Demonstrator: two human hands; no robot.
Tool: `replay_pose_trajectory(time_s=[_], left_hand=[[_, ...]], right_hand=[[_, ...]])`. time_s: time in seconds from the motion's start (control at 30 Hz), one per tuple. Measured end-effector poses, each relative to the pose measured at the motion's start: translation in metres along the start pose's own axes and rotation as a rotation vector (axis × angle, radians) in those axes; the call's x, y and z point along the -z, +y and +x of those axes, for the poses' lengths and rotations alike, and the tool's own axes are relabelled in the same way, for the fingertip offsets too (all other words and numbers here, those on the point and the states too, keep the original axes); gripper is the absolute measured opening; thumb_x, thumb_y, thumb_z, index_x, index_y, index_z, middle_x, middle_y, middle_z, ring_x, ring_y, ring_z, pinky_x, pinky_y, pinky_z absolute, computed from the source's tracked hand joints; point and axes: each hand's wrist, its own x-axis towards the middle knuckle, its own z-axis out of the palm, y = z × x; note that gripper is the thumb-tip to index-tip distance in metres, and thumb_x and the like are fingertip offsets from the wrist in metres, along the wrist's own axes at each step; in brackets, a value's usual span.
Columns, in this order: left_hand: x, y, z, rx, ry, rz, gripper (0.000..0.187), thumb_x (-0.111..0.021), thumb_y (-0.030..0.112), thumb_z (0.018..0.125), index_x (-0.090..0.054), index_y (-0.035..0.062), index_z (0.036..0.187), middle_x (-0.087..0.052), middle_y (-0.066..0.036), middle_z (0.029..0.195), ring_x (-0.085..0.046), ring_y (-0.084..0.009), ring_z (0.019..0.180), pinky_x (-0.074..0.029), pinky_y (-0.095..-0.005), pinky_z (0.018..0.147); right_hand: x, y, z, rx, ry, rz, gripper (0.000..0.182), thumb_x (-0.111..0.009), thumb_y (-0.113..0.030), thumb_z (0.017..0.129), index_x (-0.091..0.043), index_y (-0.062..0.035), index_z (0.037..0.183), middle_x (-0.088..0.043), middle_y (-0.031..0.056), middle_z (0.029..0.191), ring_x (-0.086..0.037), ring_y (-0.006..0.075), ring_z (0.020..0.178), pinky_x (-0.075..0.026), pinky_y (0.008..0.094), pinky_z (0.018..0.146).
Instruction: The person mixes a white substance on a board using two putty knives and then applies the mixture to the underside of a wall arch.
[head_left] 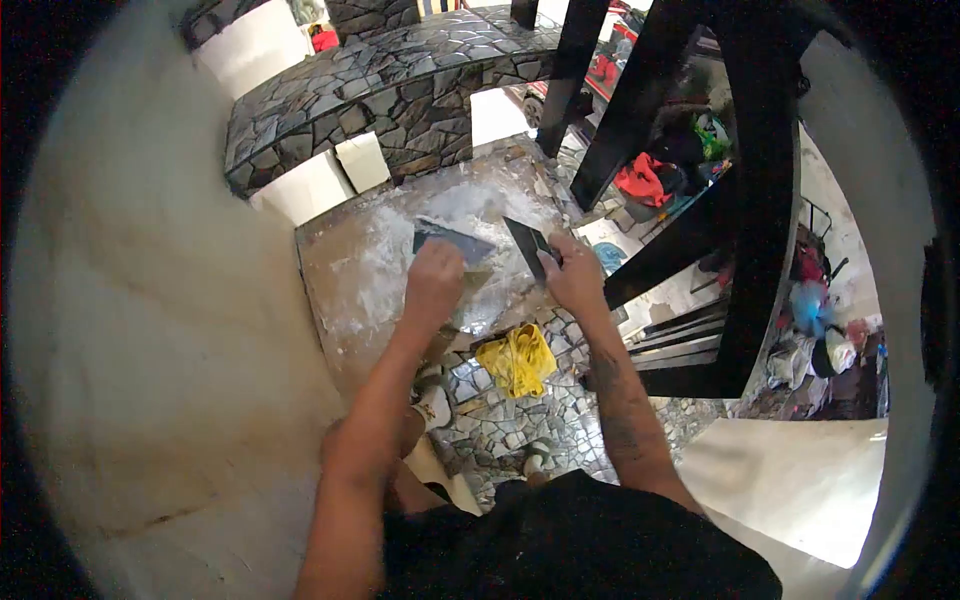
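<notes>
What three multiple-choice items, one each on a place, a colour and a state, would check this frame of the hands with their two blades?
1. Where does the crumpled cloth lie?
A. on the stone-patterned floor below the hands
B. on the stone-patterned arch
C. on the plaster-smeared step

2. What colour is that cloth?
A. red
B. yellow
C. white

3. What is the state of the left hand?
A. open and empty
B. flat on the wall
C. closed on a scraper blade

Answers: 1 A, it sits on the mosaic floor near the feet. 2 B, it is bright yellow. 3 C, the fingers wrap the blade's handle end, while the right hand grips a second blade.
</notes>
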Motion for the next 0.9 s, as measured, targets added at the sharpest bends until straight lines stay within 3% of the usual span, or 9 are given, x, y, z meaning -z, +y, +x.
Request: replay_pose_trajectory(time_s=[0.07, 0.1, 0.2, 0.3, 0.4, 0.5, 0.57, 0.8, 0.9], left_hand=[[0.004, 0.008, 0.002, -0.171, 0.014, -0.019, 0.008, -0.057, 0.003, 0.063, -0.053, 0.0044, 0.069, -0.054, -0.01, 0.075, -0.054, -0.0276, 0.077, -0.045, -0.0381, 0.064], [0.002, 0.009, 0.001, -0.242, 0.001, 0.043, 0.009, -0.057, 0.006, 0.061, -0.051, 0.0053, 0.066, -0.049, -0.008, 0.07, -0.053, -0.0253, 0.074, -0.045, -0.0378, 0.064], [0.008, 0.017, 0.002, -0.305, -0.065, 0.026, 0.01, -0.057, 0.008, 0.059, -0.05, 0.0052, 0.065, -0.046, -0.008, 0.069, -0.052, -0.0245, 0.073, -0.044, -0.038, 0.066], [0.02, 0.028, 0.006, -0.308, -0.093, -0.008, 0.011, -0.056, 0.01, 0.058, -0.049, 0.0047, 0.064, -0.045, -0.008, 0.069, -0.051, -0.0243, 0.073, -0.044, -0.0384, 0.068], [0.024, 0.033, 0.009, -0.351, -0.068, -0.08, 0.012, -0.056, 0.011, 0.058, -0.049, 0.0044, 0.065, -0.046, -0.008, 0.071, -0.051, -0.0254, 0.073, -0.044, -0.0393, 0.07], [0.027, 0.035, 0.009, -0.337, -0.086, -0.123, 0.013, -0.056, 0.011, 0.058, -0.048, 0.004, 0.066, -0.046, -0.01, 0.072, -0.05, -0.0266, 0.073, -0.043, -0.0407, 0.071], [0.017, 0.028, 0.008, -0.351, -0.028, -0.149, 0.014, -0.056, 0.011, 0.059, -0.048, 0.0042, 0.067, -0.044, -0.01, 0.071, -0.049, -0.0271, 0.072, -0.043, -0.0409, 0.072], [0.013, 0.012, -0.002, -0.341, -0.17, -0.086, 0.01, -0.054, 0.013, 0.063, -0.049, 0.0053, 0.068, -0.046, -0.008, 0.072, -0.049, -0.0248, 0.076, -0.041, -0.0377, 0.071], [0.014, 0.011, -0.002, -0.347, -0.216, -0.017, 0.01, -0.054, 0.014, 0.064, -0.05, 0.0056, 0.068, -0.047, -0.008, 0.073, -0.049, -0.0239, 0.077, -0.041, -0.037, 0.071]], right_hand=[[0.018, -0.011, 0.003, 0.202, -0.009, -0.013, 0.018, -0.067, -0.019, 0.071, -0.058, -0.0062, 0.081, -0.057, 0.0151, 0.075, -0.058, 0.0356, 0.071, -0.044, 0.0438, 0.06], [0.025, -0.019, -0.003, 0.224, -0.049, -0.09, 0.012, -0.064, -0.011, 0.068, -0.057, -0.0061, 0.077, -0.056, 0.0142, 0.076, -0.058, 0.0347, 0.073, -0.044, 0.0435, 0.06], [0.037, -0.041, -0.011, 0.401, -0.118, -0.043, 0.014, -0.06, -0.004, 0.066, -0.056, -0.0062, 0.079, -0.056, 0.0123, 0.077, -0.058, 0.0331, 0.075, -0.045, 0.0428, 0.061], [0.022, -0.048, -0.022, 0.431, -0.228, -0.055, 0.029, -0.059, -0.007, 0.067, -0.056, -0.0067, 0.096, -0.056, 0.012, 0.086, -0.058, 0.0311, 0.085, -0.048, 0.0434, 0.07], [0.004, -0.051, -0.019, 0.427, -0.208, -0.05, 0.03, -0.06, -0.008, 0.067, -0.056, -0.006, 0.097, -0.057, 0.0124, 0.086, -0.059, 0.0323, 0.085, -0.048, 0.0436, 0.071], [-0.011, -0.047, -0.003, 0.29, -0.333, -0.072, 0.026, -0.059, -0.006, 0.068, -0.056, -0.0048, 0.094, -0.058, 0.0138, 0.088, -0.06, 0.0332, 0.083, -0.048, 0.0427, 0.072], [-0.027, -0.032, 0.017, 0.34, -0.278, -0.02, 0.022, -0.058, -0.005, 0.069, -0.057, -0.0043, 0.091, -0.059, 0.0145, 0.086, -0.06, 0.0339, 0.08, -0.049, 0.0428, 0.071], [-0.025, -0.012, 0.05, 0.18, -0.267, -0.034, 0.018, -0.059, -0.006, 0.07, -0.057, -0.0022, 0.088, -0.058, 0.0155, 0.086, -0.058, 0.0369, 0.08, -0.047, 0.0435, 0.071], [-0.027, -0.019, 0.026, 0.246, -0.249, 0.067, 0.016, -0.059, -0.004, 0.07, -0.056, -0.0025, 0.086, -0.057, 0.0164, 0.084, -0.057, 0.0373, 0.08, -0.046, 0.0429, 0.07]])
